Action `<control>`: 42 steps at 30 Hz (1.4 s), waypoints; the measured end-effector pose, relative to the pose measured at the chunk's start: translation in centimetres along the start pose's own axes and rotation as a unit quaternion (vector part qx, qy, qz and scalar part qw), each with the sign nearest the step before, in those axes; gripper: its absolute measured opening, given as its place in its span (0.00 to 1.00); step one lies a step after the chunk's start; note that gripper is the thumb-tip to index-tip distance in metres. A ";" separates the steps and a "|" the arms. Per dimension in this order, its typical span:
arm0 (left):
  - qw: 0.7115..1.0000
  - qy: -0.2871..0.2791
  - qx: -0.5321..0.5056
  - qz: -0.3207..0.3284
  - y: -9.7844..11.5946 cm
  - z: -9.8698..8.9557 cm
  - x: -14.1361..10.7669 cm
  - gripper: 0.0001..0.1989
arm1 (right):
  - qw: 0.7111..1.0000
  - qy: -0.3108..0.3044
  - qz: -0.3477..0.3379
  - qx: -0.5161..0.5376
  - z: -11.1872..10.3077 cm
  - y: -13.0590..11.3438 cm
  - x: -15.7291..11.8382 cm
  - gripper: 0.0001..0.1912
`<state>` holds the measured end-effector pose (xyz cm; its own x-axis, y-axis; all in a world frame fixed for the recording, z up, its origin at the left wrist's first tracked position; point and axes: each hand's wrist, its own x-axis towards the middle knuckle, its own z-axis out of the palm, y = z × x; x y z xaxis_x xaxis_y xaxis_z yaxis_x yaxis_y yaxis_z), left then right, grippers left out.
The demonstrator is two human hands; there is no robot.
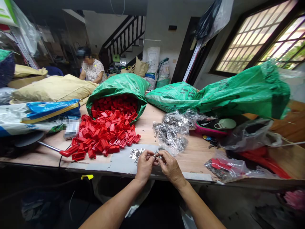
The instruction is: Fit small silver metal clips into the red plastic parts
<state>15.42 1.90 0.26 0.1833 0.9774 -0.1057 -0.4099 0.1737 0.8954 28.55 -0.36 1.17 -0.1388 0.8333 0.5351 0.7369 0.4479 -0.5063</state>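
Note:
My left hand (145,163) and my right hand (171,167) meet over the front edge of the table. Thumbs and fingertips of both are pinched together around a small shiny metal piece (155,154), mostly covered by the fingers. Just beyond my left hand lies a loose pile of flat silvery metal pieces (136,154) on a grey sheet (119,163). Behind my right hand, clear plastic bags of small metal parts (170,135) rest on the wood. To the left spreads a heap of red plastic housings (105,133).
The red housings spill from an open green sack (121,83). More green sacks (226,92) lie along the back right. A pink basket (211,131) and a bag with red pieces (221,167) stand at the right. A red-handled tool (69,150) lies left. Another person (93,68) sits far back.

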 end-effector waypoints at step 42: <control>0.932 -0.004 0.331 0.147 0.7 0.0 -0.6 0.04 | 0.984 -0.054 0.169 0.026 -2.1 -0.5 -0.9 0.10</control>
<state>14.98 1.47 0.97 0.1572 0.9695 0.1881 0.1975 -0.2175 0.9559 29.66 -2.04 2.36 0.0370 0.9658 0.2567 0.7192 0.1526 -0.6778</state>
